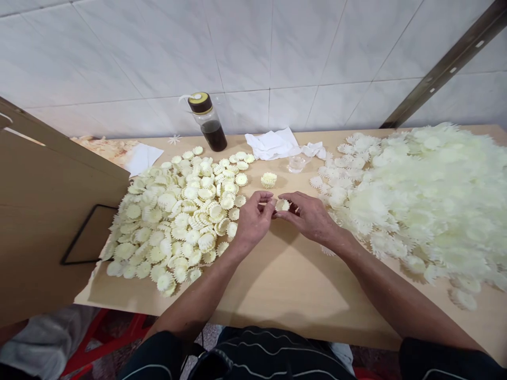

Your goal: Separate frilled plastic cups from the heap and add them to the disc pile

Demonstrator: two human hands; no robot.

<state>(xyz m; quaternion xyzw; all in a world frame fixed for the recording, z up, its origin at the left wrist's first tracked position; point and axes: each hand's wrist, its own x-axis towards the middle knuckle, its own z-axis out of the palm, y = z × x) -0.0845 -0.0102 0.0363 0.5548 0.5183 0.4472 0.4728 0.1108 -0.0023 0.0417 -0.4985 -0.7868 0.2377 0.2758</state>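
While in the pinch of two hands [255, 219] [312, 215], one toothed cup [282, 205] near one stack [269, 180]

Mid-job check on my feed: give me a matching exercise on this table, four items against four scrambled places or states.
1. Bottle
2. Heap of thin, flat-looking toothed pieces
3. Heap of cupped toothed pieces
4. Small stack of pieces

A. Left of the left hand
B. Just beyond both hands, standing apart
C. Near the tiled wall, holding dark liquid
D. Right of the right hand

Pairs: 1-C, 2-D, 3-A, 4-B
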